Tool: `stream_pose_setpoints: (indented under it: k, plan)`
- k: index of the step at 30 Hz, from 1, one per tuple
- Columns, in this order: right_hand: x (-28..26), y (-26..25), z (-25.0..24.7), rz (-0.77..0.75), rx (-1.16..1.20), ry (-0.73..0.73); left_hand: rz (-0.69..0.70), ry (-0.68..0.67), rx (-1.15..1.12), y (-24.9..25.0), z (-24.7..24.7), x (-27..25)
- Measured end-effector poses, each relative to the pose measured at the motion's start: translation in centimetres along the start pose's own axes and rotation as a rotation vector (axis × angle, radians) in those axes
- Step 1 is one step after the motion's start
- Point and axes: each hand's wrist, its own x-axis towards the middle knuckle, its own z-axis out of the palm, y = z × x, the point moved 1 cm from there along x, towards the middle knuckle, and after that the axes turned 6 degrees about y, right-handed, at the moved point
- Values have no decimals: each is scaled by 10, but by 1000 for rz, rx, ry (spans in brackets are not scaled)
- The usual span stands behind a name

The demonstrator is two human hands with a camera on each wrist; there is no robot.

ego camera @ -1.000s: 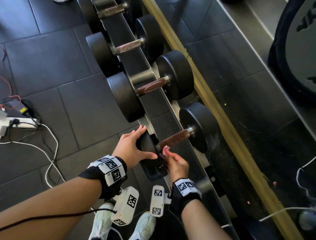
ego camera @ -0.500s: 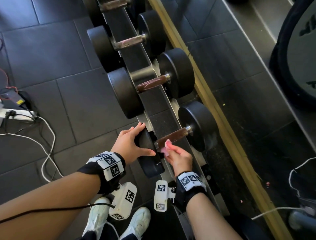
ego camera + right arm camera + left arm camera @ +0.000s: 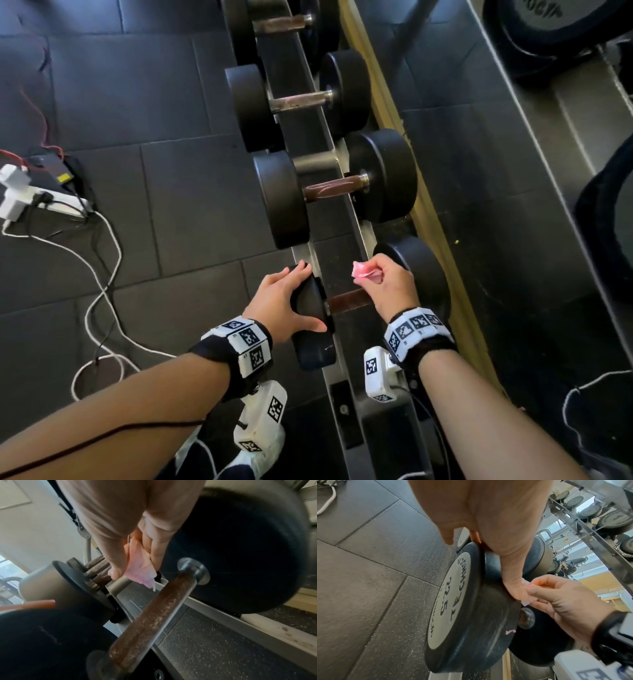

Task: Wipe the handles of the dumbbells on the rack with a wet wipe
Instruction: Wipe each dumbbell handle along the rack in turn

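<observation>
The nearest dumbbell lies across the rack (image 3: 339,260), its rusty brown handle (image 3: 346,301) bare. My left hand (image 3: 298,298) grips the dumbbell's black left head (image 3: 313,342), thumb on the near side and fingers over the top. My right hand (image 3: 371,277) hovers above the handle's right end and pinches a crumpled pink wet wipe (image 3: 364,272), which is off the handle. The right wrist view shows the wipe (image 3: 140,566) hanging from my fingers just above the handle (image 3: 154,620). In the left wrist view the head (image 3: 471,615) reads 22.5.
More black dumbbells (image 3: 337,192) sit further along the rack. A power strip (image 3: 20,198) and loose cables (image 3: 102,274) lie on the rubber floor at left. A wooden strip (image 3: 442,246) runs behind the rack, with weight plates (image 3: 555,24) beyond. My shoes (image 3: 260,455) are below.
My right hand has lifted the wipe off the handle's left end and moved up and to the right. The left hand has kept its grip on the head.
</observation>
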Motion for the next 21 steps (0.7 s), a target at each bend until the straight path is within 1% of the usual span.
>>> stream_pose_setpoints:
  k: [6, 8, 10, 11, 14, 17, 21]
  plan:
    - [17, 0, 6, -81, -188, -53, 14, 4, -36, -1, 0, 0]
    - [17, 0, 11, -136, -285, -104, 15, 4, -49, -2, 1, 0]
    - [12, 0, 17, -195, -330, -178, 18, 5, -60, -3, 1, 0]
    - [11, 2, 20, -200, -324, -217, 17, 7, -64, -3, 1, 0]
    - [9, 5, 24, -194, -347, -269, 8, 1, -58, -4, 2, 1]
    - [6, 7, 21, -219, -418, -380, 8, -2, -49, -4, 2, 1]
    - [7, 1, 16, -196, -463, -436, 0, -11, -51, -4, 1, 1]
